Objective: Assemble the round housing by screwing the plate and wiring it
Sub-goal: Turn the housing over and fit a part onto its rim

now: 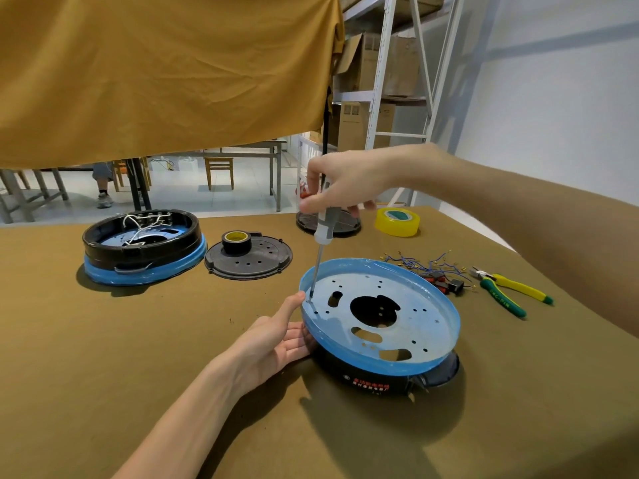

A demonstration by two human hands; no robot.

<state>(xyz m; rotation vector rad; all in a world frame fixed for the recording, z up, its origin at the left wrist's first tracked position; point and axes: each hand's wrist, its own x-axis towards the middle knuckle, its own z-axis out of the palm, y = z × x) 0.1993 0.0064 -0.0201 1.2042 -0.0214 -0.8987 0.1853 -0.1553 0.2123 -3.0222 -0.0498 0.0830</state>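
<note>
My screwdriver (323, 226) is grey and white; the plate (380, 312) pale blue over a black housing (373, 376) with red lettering; olive bench (138, 340); at three o'clock, green-yellow pliers (508, 288).

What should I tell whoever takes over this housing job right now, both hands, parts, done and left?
Right hand grips the screwdriver, tip at a screw hole on the plate's left edge.
Left hand steadies the round housing from the left, thumb on the rim.
Blue-filmed plate sits on the housing.
Done: plate placed, one screw being driven.
Left: other screws not visibly in; wiring. Loose wires and pliers lie to the right, yellow tape behind.
</note>
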